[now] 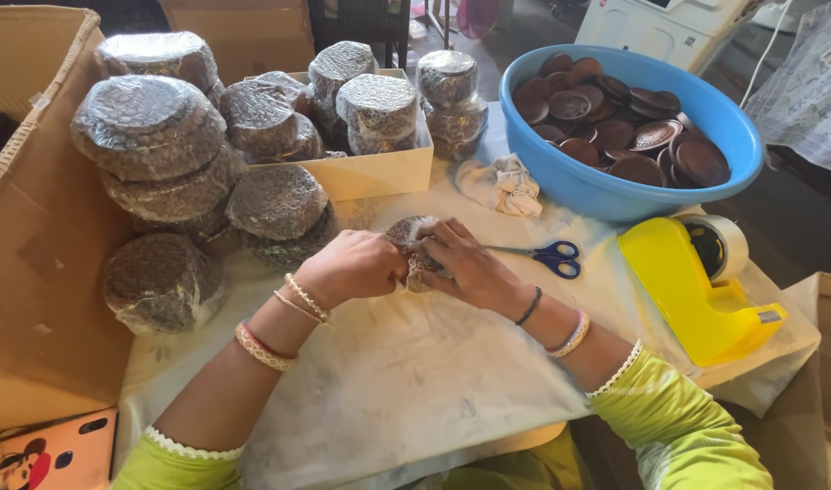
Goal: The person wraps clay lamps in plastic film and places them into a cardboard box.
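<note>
Wrapped stacks [175, 172] at 10 o'clock, box [379, 171] at 12, blue basin [606, 195] at 2, scissors [547, 256] and tape dispenser [697, 290] at 3. Bundle [415, 247] centre on counter [415, 381]. Left hand [354, 265] and right hand [470, 268] meet over it, knuckles up, each grip clamped on bundle.

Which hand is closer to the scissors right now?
Right. The right hand grips the bubble-wrapped bundle just beside the blue-handled scissors, whose blades point toward its fingers. The left hand holds the bundle's far side, farther from them.
</note>
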